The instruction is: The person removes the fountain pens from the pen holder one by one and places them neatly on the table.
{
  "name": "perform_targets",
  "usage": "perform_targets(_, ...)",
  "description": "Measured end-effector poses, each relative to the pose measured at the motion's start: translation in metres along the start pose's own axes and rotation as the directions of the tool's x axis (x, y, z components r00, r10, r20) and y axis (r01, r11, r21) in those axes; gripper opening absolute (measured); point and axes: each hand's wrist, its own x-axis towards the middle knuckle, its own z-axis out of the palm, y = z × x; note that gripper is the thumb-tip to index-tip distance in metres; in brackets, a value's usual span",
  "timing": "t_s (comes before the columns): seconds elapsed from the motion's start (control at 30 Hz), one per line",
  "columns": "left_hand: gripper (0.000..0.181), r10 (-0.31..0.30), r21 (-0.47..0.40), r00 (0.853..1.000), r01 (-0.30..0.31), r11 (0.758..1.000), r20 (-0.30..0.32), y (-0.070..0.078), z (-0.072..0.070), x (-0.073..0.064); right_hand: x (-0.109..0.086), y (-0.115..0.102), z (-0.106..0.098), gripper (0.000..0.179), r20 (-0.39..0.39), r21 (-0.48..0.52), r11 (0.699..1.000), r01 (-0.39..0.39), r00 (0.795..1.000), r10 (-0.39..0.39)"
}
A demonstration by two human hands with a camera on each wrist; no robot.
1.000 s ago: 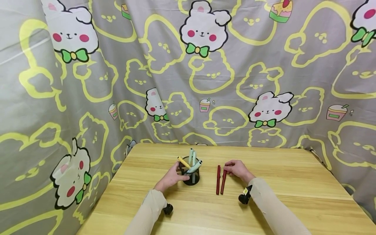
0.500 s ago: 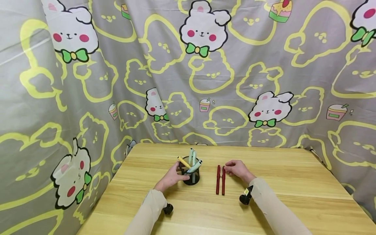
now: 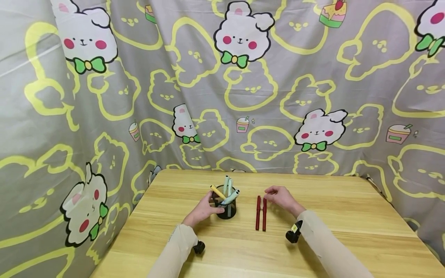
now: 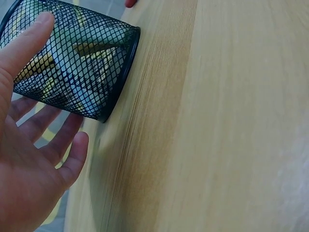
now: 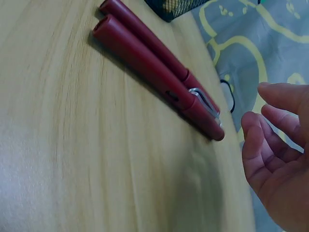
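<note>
A black mesh pen holder [image 3: 229, 211] stands upright on the table. My left hand [image 3: 203, 211] holds its left side, the thumb on the near side and fingers behind, plain in the left wrist view. Several pale green pens [image 3: 229, 187] and a yellow one [image 3: 217, 192] lean in it. Right of the holder, two dark red pens lie side by side with a narrow gap: a left pen [image 3: 258, 213] and a right pen [image 3: 264, 214]. Beyond the right pen's far end hovers my right hand [image 3: 282, 198], fingers loosely bent, holding nothing. Silver clips [image 5: 203, 99] show in the right wrist view.
The wooden table [image 3: 313, 239] reaches back to a grey patterned curtain [image 3: 257, 92], which also hangs along the left side. Small black cameras sit on both wrists, one on the left sleeve [image 3: 199, 247] and one on the right [image 3: 293, 232].
The right red pen, slanted a second ago, has swung parallel to the left one. My right hand has let go of it and lifted slightly away. My left hand stays on the holder.
</note>
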Motion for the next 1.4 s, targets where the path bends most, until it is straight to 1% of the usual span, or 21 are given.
perform_targets(0.07,0.070,0.001,0.002,1.000,-0.001,1.000,0.006,0.006,-0.001,-0.002,-0.002,-0.006,0.000,0.031,0.006,-0.009,1.000,0.027,1.000,-0.027)
perform_targets(0.17,0.069,0.004,0.002,1.000,-0.004,1.000,0.008,0.006,-0.001,-0.002,-0.004,-0.014,0.000,0.027,0.008,-0.020,0.998,0.060,0.998,-0.060)
perform_targets(0.27,0.072,0.001,-0.002,1.000,-0.001,1.000,0.002,-0.005,0.000,0.003,-0.005,-0.020,0.002,0.024,0.010,-0.035,0.996,0.086,0.996,-0.085)
perform_targets(0.4,0.076,-0.007,0.009,1.000,0.007,1.000,-0.017,-0.021,0.001,0.009,-0.007,-0.028,0.006,0.025,0.026,-0.056,0.987,0.148,0.989,-0.147)
perform_targets(0.53,0.076,-0.010,0.022,1.000,0.011,1.000,-0.025,-0.025,0.001,0.011,-0.009,-0.039,0.012,0.024,0.029,-0.072,0.979,0.188,0.982,-0.187)
perform_targets(0.6,0.076,-0.010,0.020,1.000,0.011,1.000,-0.025,-0.025,0.001,0.010,-0.013,-0.048,0.015,0.022,0.033,-0.087,0.975,0.203,0.979,-0.201)
perform_targets(0.7,0.074,-0.004,0.013,1.000,0.004,1.000,-0.022,-0.024,0.001,0.010,-0.022,-0.069,0.019,0.020,0.047,-0.101,0.968,0.231,0.973,-0.227)
perform_targets(0.77,0.074,0.000,0.010,1.000,0.000,1.000,-0.020,-0.024,0.001,0.009,-0.027,-0.083,0.022,0.020,0.060,-0.095,0.963,0.253,0.967,-0.248)
perform_targets(0.83,0.074,0.001,0.012,1.000,-0.001,1.000,-0.019,-0.024,0.001,0.009,-0.030,-0.092,0.024,0.021,0.073,-0.089,0.959,0.271,0.962,-0.265)
perform_targets(0.9,0.075,0.000,0.013,1.000,0.000,1.000,-0.018,-0.024,0.001,0.009,-0.028,-0.092,0.028,0.021,0.076,-0.087,0.957,0.276,0.960,-0.270)
perform_targets(1.13,0.076,-0.009,0.006,1.000,0.009,1.000,-0.023,-0.022,0.002,0.008,-0.010,-0.072,0.043,0.022,0.082,-0.084,0.959,0.272,0.961,-0.265)
perform_targets(1.23,0.075,-0.012,0.002,1.000,0.012,1.000,-0.020,-0.022,0.002,0.009,-0.008,-0.071,0.048,0.023,0.083,-0.057,0.960,0.275,0.959,-0.269)
perform_targets(1.4,0.071,-0.012,-0.021,1.000,0.012,1.000,-0.011,-0.023,0.002,0.010,-0.005,-0.071,0.054,0.024,0.078,-0.037,0.966,0.256,0.965,-0.252)
